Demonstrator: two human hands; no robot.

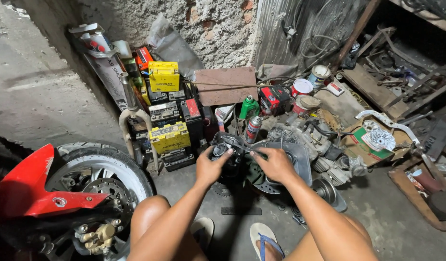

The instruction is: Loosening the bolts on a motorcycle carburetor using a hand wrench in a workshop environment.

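Dark metal engine part (231,155), round-bodied with a thin bracket or strap across its top, sits low between the knees, above the concrete floor (377,227), at the near edge of a grey plastic tray (300,162). Left hand (211,166) is wrapped around its left side, fingers closed on the body. Right hand (276,164) covers the right side, fingers curled over the strap end; grip depth not visible. Judged heavy, rigid, probably oily, so slippery; best held by the round body, not the thin strap. Behind: spray cans (252,121), stacked motorcycle batteries (167,137), engine block (324,145). Motorcycle front wheel (104,186) at left.
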